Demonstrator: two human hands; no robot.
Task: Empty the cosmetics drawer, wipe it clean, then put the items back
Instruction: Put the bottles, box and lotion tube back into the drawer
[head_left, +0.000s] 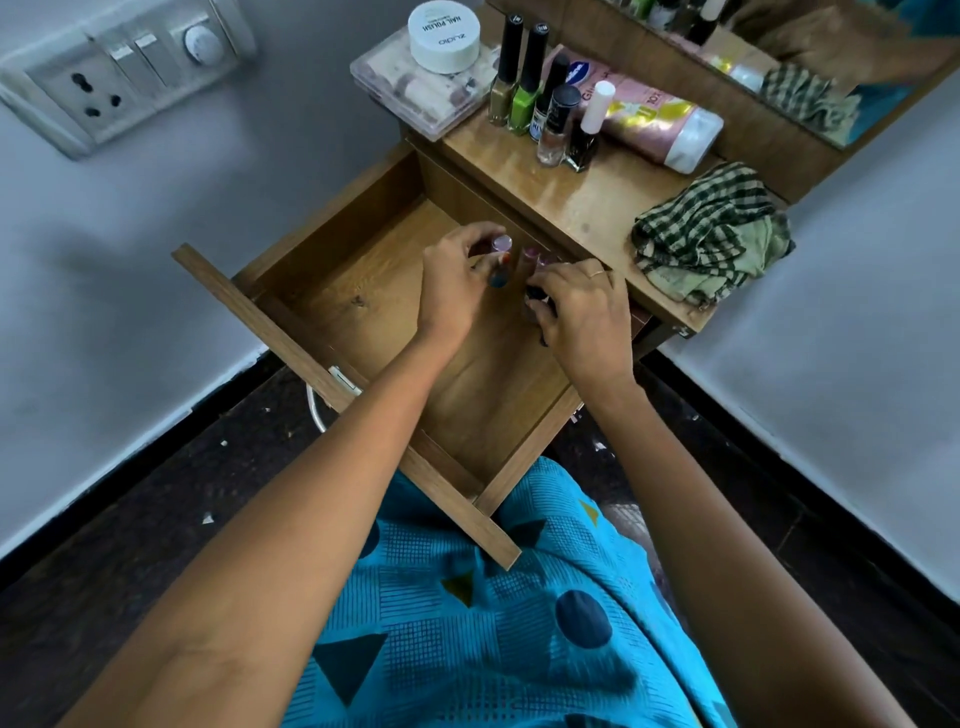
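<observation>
The wooden drawer (363, 291) is pulled out over my lap, its floor mostly bare. My left hand (457, 280) is inside it near the back right, fingers closed on a small bottle with a pale pink cap (501, 244). My right hand (584, 312) is beside it, closed on a dark-capped bottle (535, 293). Between the hands stand two more small pinkish-capped bottles (532, 254). On the tabletop (587, 208) above stand several nail polish bottles (540, 98), a white round jar (444, 36) on a clear flat case (421, 98), and a pink tube (654, 117) lying down.
A crumpled green checked cloth (711, 234) lies on the tabletop's right end. A mirror (779, 57) rises behind the table. A switch plate with socket (119, 78) is on the wall at left. Dark floor surrounds the drawer.
</observation>
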